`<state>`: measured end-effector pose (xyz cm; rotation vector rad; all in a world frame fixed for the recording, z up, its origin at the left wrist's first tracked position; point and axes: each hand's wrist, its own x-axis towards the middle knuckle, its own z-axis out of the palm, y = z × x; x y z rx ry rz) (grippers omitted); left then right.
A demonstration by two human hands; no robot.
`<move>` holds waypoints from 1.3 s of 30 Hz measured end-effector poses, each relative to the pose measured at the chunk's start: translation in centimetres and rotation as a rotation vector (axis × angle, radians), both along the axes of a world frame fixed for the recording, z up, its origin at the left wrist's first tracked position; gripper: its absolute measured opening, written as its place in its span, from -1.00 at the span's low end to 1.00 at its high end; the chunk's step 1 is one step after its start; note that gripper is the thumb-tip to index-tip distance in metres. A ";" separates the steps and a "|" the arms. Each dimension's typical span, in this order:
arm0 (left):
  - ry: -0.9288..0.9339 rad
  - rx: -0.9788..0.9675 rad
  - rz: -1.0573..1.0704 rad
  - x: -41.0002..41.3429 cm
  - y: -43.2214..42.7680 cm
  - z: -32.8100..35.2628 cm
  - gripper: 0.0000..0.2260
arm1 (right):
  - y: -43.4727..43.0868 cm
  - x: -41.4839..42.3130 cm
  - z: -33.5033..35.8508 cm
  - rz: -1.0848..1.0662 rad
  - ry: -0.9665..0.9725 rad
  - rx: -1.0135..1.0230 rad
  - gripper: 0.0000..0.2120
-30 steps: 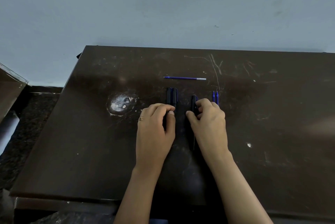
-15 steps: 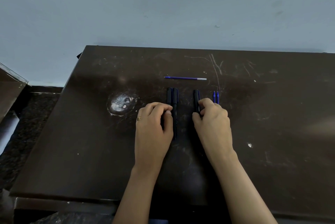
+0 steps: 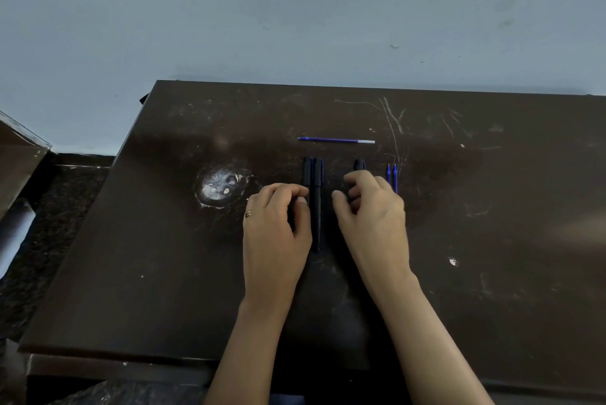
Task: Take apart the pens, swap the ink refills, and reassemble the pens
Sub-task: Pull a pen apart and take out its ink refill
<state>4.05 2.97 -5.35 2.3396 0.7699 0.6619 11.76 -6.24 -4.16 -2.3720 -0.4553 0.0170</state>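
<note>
1. You work at a dark brown table (image 3: 492, 240), scratched and scuffed, set against a pale blue-grey wall (image 3: 295, 11). A worn white patch (image 3: 218, 186) lies just outside your left fingertips.
2. Your left hand (image 3: 275, 231) has its fingers curled, tips down on the outer pen (image 3: 307, 172). The thumb runs along the pen's other side, so you seem to pinch it, probably to square it against its neighbour.
3. That neighbour, the inner pen (image 3: 317, 208), lies in the gap between your two thumbs. It touches the outer pen, with its cap end past your fingertips.
4. Your right hand (image 3: 372, 221) arches over the third pen (image 3: 359, 164), fingers loosely curled and thumb held off to the inside. Only the cap end shows beyond the fingertips, and I cannot tell whether you actually hold the pen.
5. The pens look black and slim and lie parallel, likely lined up so their parts do not get mixed. The two in plain view appear assembled.
6. Two short blue pieces (image 3: 395, 177), pointed and side by side, lie just outside your right knuckles. One long blue refill (image 3: 334, 140) lies crosswise well beyond all your fingertips, its clear end to the right; I judge it is parked out of the way.
</note>
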 end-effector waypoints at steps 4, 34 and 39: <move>0.047 0.007 0.014 0.0 0.1 -0.1 -0.87 | 0.7 -1.0 -0.1 0.130 0.068 -0.048 -0.80; -0.358 -0.769 -0.027 0.5 0.8 0.2 -0.70 | 0.6 -1.2 0.9 0.329 0.377 0.630 -0.84; -0.290 -0.687 -0.071 0.4 0.6 1.0 -0.74 | 0.2 -0.3 0.7 0.171 0.393 0.766 -0.78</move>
